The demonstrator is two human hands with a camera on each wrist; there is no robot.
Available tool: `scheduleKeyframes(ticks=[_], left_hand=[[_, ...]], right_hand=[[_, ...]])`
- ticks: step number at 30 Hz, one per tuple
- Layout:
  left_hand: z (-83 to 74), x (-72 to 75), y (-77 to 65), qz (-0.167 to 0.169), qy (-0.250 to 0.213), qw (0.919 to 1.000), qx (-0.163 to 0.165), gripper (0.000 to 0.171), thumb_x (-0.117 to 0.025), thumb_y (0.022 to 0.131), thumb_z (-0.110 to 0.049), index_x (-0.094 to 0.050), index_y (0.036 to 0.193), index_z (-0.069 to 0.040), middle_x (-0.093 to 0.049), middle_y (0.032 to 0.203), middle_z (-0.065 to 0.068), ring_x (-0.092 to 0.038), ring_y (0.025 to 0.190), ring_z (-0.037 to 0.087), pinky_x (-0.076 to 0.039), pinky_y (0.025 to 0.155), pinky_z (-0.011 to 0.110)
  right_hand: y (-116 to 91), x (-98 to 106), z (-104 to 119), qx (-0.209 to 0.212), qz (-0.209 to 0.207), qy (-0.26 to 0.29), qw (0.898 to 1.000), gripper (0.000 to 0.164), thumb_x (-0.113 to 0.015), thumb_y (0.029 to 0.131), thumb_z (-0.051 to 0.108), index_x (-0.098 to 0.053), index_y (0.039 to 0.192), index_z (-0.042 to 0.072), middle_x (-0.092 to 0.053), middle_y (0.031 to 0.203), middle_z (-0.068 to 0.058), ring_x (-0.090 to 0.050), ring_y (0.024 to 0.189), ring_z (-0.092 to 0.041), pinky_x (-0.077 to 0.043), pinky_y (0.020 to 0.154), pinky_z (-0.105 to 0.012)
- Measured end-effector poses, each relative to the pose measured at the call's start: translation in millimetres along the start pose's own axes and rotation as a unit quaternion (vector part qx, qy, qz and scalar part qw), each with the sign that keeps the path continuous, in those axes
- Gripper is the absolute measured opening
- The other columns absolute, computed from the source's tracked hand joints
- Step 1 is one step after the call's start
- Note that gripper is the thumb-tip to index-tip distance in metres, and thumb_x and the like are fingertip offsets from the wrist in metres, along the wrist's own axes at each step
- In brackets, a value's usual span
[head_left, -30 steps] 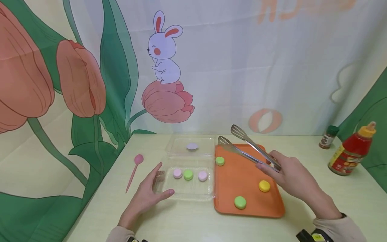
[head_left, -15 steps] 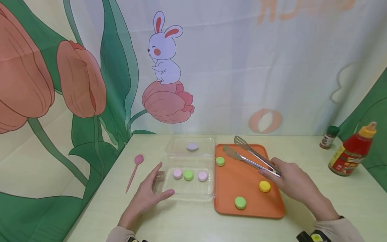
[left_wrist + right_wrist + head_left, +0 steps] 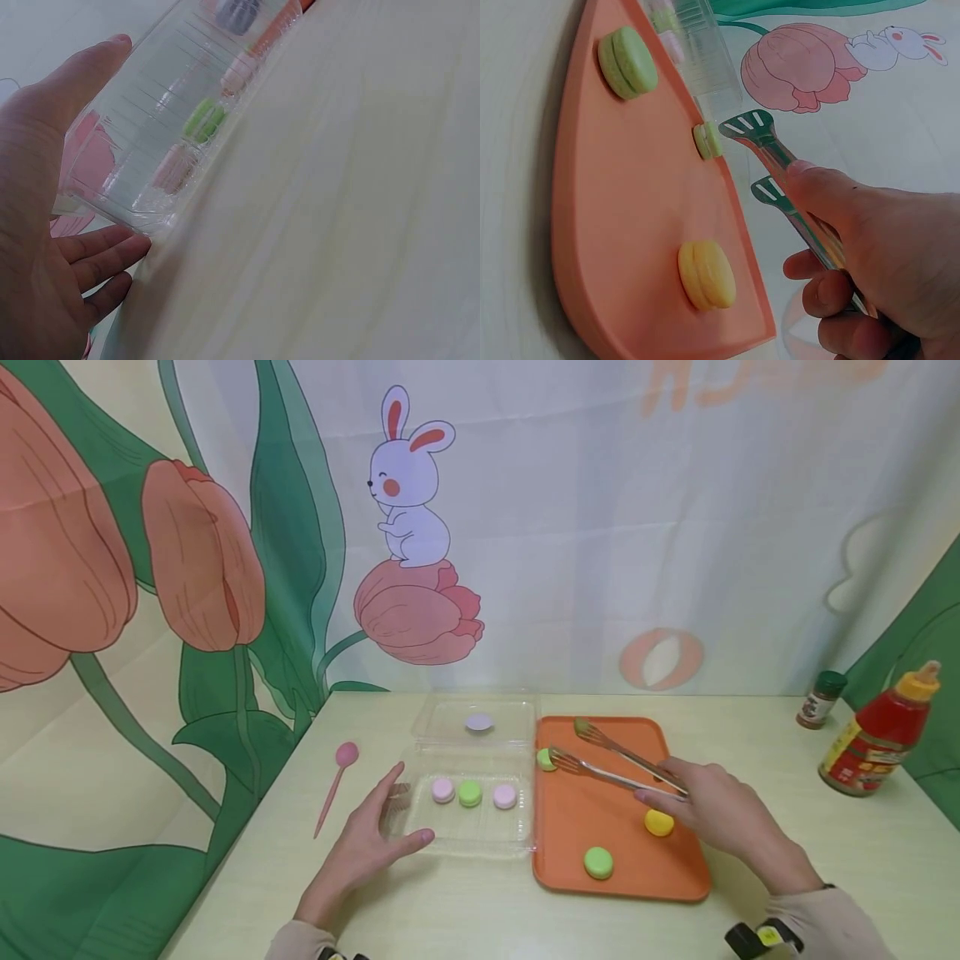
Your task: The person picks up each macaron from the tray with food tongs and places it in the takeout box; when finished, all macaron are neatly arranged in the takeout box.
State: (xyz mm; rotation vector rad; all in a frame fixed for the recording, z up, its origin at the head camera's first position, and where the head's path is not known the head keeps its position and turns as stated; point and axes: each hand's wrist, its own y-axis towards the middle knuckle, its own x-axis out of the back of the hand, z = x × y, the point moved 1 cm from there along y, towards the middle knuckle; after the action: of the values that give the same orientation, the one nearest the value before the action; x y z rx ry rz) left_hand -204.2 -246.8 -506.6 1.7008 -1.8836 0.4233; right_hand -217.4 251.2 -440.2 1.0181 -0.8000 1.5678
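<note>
My right hand (image 3: 723, 810) grips metal tongs (image 3: 600, 772) by their arms, with the tips apart over the orange tray (image 3: 615, 835). One slotted tip overlaps a green macaron (image 3: 544, 762) at the tray's left edge. Also on the tray are another green macaron (image 3: 598, 862) at the front and a yellow macaron (image 3: 659, 822), partly covered by the hand. Thumb and fingers spread, my left hand (image 3: 363, 843) rests at the left side of an opened clear plastic box (image 3: 472, 839). Inside it sit a pink macaron (image 3: 442, 790), a green one and a second pink one in a row.
The box's raised lid (image 3: 435, 722) shows a pale purple oval (image 3: 479, 722). A pink spoon (image 3: 341, 768) lies left of the box. At the right stand a green-capped spice jar (image 3: 821, 700) and a red squeeze bottle (image 3: 881, 735). A printed cloth hangs behind the table.
The right hand has lowered the tongs from above the tray's back edge to the green macaron at the left. The left hand and the box have stayed put.
</note>
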Motion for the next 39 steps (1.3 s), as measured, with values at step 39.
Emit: scheduleKeyframes(ticks=[39], left_hand=[[0.6, -0.6, 0.0, -0.001, 0.0, 1.0, -0.001, 0.114, -0.095, 0.087, -0.049, -0.028, 0.177, -0.033, -0.059, 0.162, 0.012, -0.061, 0.147, 0.031, -0.03, 0.13, 0.07]], right_hand=[[21.9, -22.9, 19.4, 0.057, 0.004, -0.032, 0.998, 0.033, -0.074, 0.107, 0.047, -0.068, 0.102, 0.015, -0.055, 0.072, 0.004, -0.052, 0.064, -0.015, -0.041, 0.055, -0.034]])
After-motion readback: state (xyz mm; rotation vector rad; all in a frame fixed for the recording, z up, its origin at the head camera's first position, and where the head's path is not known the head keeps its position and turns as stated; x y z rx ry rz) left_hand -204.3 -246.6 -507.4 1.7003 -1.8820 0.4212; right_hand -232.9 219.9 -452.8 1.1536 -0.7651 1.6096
